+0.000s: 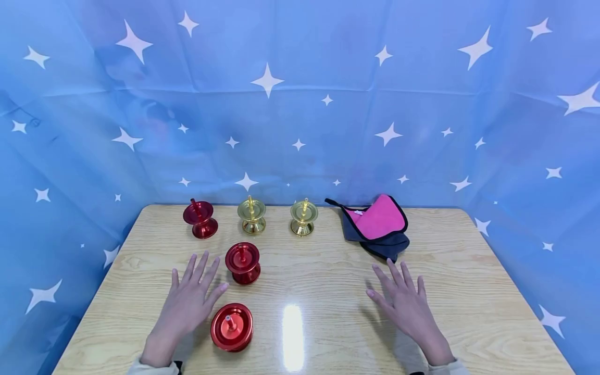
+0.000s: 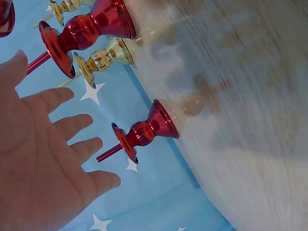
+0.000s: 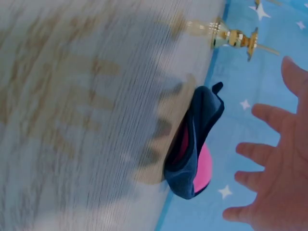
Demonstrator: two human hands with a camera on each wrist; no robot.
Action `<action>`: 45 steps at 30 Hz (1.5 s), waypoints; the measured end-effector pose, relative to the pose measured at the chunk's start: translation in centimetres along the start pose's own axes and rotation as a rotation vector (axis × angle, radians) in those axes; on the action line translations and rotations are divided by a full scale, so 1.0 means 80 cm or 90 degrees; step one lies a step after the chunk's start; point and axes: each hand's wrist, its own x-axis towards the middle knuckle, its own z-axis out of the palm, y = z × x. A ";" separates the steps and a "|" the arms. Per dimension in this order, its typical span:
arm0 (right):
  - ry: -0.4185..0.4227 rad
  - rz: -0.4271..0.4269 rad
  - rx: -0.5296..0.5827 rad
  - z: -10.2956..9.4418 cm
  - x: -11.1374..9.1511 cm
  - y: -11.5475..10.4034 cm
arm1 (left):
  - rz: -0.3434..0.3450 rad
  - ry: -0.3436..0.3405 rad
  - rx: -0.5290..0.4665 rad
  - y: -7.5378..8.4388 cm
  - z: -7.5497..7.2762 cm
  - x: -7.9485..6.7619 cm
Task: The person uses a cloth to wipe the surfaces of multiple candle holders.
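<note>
A: Closest in are the pale cuffs [image 1: 150,369] [image 1: 447,369], then the left hand [image 1: 185,306] and right hand [image 1: 409,310]. Fingers spread wide, neither holding anything. Just inside the left hand sits a red candle holder [image 1: 232,334].

B: Shiny metal by the look, so probably stiff and kinda slippery.

A: Past that, a 2nd red holder [image 1: 242,261] near the left thumb.

B: I'd take its narrow waist [image 2: 83,32], not the thin spike. Guessing light.

A: And the pink-and-navy cloth [image 1: 380,223] beyond the right fingertips?

B: Soft, floppy, basically weightless. Pinch a folded edge.

A: Then 2 gold holders [image 1: 253,219] [image 1: 302,226] and a 3rd red holder [image 1: 202,221] towards the table's [image 1: 497,323] back edge, blue curtain [image 1: 300,117] behind.

B: Same waist grip; rims might dent.
</note>
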 end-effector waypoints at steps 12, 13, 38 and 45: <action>0.018 -0.019 0.012 0.002 0.003 -0.003 | 0.018 0.007 -0.018 0.002 -0.034 0.022; 0.021 -0.023 0.010 0.002 0.003 -0.003 | 0.024 0.008 -0.024 0.005 -0.039 0.026; 0.037 -0.045 0.023 0.005 0.002 -0.003 | 0.074 -0.142 -0.313 0.088 -0.085 0.192; 0.047 -0.056 0.020 0.010 0.001 -0.002 | 0.005 -0.205 -0.432 0.113 -0.055 0.223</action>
